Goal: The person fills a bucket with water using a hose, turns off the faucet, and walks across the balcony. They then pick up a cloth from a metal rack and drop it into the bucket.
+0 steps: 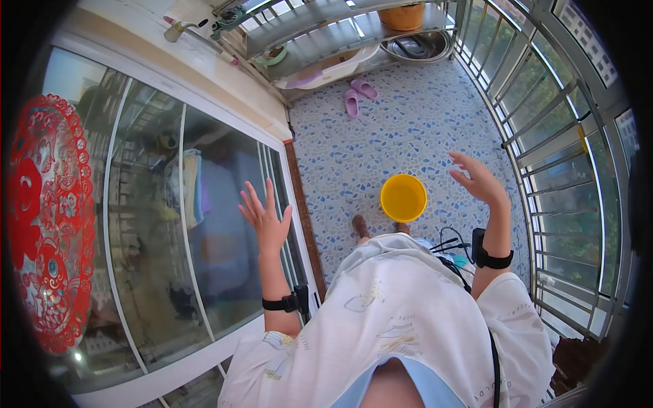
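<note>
My left hand (265, 216) is raised in front of the sliding glass door, fingers spread and holding nothing. On the other side, my right hand (476, 179) is held up over the floor near the window railing, its fingers apart and empty. A yellow bucket (403, 198) stands on the blue-patterned floor by my feet, between the two hands and nearer to the right one. Neither hand touches it. The inside of the bucket shows only plain yellow.
Pink slippers (352, 103) lie on the floor ahead, before a metal shelf (320, 42) with a white basin, a metal basin (418, 47) and an orange pot (401, 17). Metal railings (544, 156) run along the right. A red paper decoration (51, 224) covers part of the glass door.
</note>
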`<state>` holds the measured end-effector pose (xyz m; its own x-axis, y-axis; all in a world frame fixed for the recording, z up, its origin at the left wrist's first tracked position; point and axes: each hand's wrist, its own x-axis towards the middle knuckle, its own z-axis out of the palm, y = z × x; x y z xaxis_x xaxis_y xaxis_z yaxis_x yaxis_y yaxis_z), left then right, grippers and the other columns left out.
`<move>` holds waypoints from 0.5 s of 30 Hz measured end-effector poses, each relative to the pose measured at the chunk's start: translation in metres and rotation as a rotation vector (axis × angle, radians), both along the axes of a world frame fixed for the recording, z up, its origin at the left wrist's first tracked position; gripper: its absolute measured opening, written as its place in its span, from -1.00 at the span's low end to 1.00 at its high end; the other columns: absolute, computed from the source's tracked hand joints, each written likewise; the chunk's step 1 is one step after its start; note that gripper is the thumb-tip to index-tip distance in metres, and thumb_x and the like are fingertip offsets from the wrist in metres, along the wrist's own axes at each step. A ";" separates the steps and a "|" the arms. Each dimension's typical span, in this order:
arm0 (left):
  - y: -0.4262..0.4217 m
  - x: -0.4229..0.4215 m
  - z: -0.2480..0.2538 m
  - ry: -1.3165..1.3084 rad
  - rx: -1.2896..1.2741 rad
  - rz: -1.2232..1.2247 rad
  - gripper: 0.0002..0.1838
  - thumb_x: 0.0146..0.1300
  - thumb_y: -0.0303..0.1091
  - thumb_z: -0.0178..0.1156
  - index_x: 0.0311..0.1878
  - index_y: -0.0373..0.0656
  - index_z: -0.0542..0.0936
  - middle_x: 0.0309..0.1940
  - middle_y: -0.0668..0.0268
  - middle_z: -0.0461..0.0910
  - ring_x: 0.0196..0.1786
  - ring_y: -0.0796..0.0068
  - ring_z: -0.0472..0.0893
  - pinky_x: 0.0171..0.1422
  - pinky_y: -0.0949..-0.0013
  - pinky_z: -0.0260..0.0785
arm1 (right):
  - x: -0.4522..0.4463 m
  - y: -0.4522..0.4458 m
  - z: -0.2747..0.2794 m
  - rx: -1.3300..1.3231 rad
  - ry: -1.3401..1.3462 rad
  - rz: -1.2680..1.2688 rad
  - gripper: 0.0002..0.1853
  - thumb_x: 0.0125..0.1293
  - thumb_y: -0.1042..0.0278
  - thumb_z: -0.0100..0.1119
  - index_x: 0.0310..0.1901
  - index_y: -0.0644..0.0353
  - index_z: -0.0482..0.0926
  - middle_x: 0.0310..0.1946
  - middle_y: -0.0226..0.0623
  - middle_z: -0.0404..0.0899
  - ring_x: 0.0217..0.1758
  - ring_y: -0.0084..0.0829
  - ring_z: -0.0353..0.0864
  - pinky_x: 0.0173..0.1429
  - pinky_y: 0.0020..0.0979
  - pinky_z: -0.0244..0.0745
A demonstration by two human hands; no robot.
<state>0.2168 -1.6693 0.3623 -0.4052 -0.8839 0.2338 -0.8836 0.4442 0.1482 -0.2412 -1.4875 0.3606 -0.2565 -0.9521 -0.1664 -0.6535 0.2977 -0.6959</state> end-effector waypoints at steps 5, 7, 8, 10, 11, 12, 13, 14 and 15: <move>-0.039 -0.008 -0.003 0.041 -0.010 -0.024 -0.08 0.21 -0.12 0.31 0.57 0.26 0.04 0.59 0.06 -0.31 0.60 -0.15 -0.25 0.56 -0.28 -0.42 | -0.012 0.007 -0.003 -0.054 -0.002 -0.109 -0.48 0.40 0.18 0.16 0.34 0.13 0.38 0.21 -0.09 0.52 0.25 -0.18 0.51 0.28 -0.23 0.41; -0.061 -0.009 -0.002 0.047 -0.019 -0.079 -0.06 0.20 -0.11 0.32 0.58 0.23 0.02 0.58 0.00 -0.32 0.59 -0.19 -0.25 0.54 -0.32 -0.40 | -0.006 -0.001 0.006 -0.070 0.027 -0.125 -0.48 0.40 0.18 0.17 0.34 0.12 0.38 0.21 -0.09 0.52 0.26 -0.19 0.51 0.26 -0.23 0.43; -0.072 -0.009 0.000 0.048 -0.012 -0.078 -0.06 0.20 -0.11 0.32 0.58 0.23 0.02 0.58 0.00 -0.32 0.59 -0.19 -0.25 0.54 -0.32 -0.40 | 0.000 -0.006 0.018 -0.065 0.000 -0.187 -0.49 0.41 0.18 0.16 0.34 0.12 0.39 0.21 -0.09 0.52 0.25 -0.19 0.52 0.25 -0.23 0.43; -0.092 -0.011 0.006 0.057 -0.020 -0.097 -0.07 0.20 -0.11 0.32 0.58 0.23 0.02 0.59 0.01 -0.32 0.59 -0.19 -0.25 0.54 -0.32 -0.39 | 0.008 -0.017 0.025 -0.057 -0.018 -0.246 -0.49 0.41 0.18 0.15 0.34 0.12 0.39 0.21 -0.09 0.53 0.25 -0.20 0.52 0.24 -0.22 0.44; -0.103 -0.008 0.009 0.064 -0.019 -0.094 -0.07 0.20 -0.11 0.32 0.58 0.23 0.02 0.59 0.01 -0.32 0.59 -0.19 -0.25 0.54 -0.32 -0.39 | 0.011 -0.024 0.020 -0.076 0.005 -0.211 -0.49 0.42 0.18 0.14 0.34 0.11 0.39 0.20 -0.09 0.53 0.25 -0.19 0.52 0.24 -0.22 0.45; -0.115 -0.004 0.011 0.079 -0.047 -0.093 -0.06 0.20 -0.12 0.33 0.58 0.24 0.02 0.59 0.03 -0.31 0.59 -0.17 -0.24 0.55 -0.29 -0.39 | 0.015 -0.033 0.018 -0.098 0.030 -0.176 -0.50 0.42 0.17 0.13 0.34 0.11 0.39 0.20 -0.09 0.53 0.25 -0.19 0.52 0.23 -0.22 0.45; -0.127 0.002 0.011 0.091 -0.074 -0.091 -0.05 0.19 -0.14 0.34 0.58 0.26 0.02 0.60 0.06 -0.31 0.60 -0.14 -0.23 0.56 -0.27 -0.40 | 0.023 -0.044 0.019 -0.047 0.029 -0.168 -0.50 0.42 0.17 0.13 0.34 0.12 0.39 0.20 -0.08 0.54 0.25 -0.18 0.53 0.24 -0.23 0.45; -0.137 0.009 0.009 0.095 -0.075 -0.084 -0.05 0.19 -0.14 0.34 0.58 0.26 0.02 0.60 0.06 -0.31 0.60 -0.14 -0.23 0.56 -0.27 -0.40 | 0.030 -0.056 0.021 -0.048 0.033 -0.162 -0.50 0.42 0.17 0.13 0.34 0.12 0.39 0.20 -0.08 0.54 0.25 -0.18 0.53 0.24 -0.23 0.45; -0.148 0.020 0.005 0.093 -0.072 -0.066 -0.05 0.19 -0.13 0.34 0.58 0.26 0.01 0.59 0.05 -0.31 0.59 -0.16 -0.23 0.55 -0.29 -0.38 | 0.038 -0.068 0.024 -0.021 0.030 -0.166 -0.50 0.43 0.17 0.12 0.34 0.13 0.39 0.21 -0.07 0.53 0.26 -0.17 0.52 0.26 -0.23 0.43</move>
<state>0.2371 -1.8172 0.3673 -0.4358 -0.8355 0.3347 -0.8358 0.5136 0.1939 -0.2034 -1.5556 0.3842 -0.4153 -0.8994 -0.1363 -0.6174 0.3887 -0.6840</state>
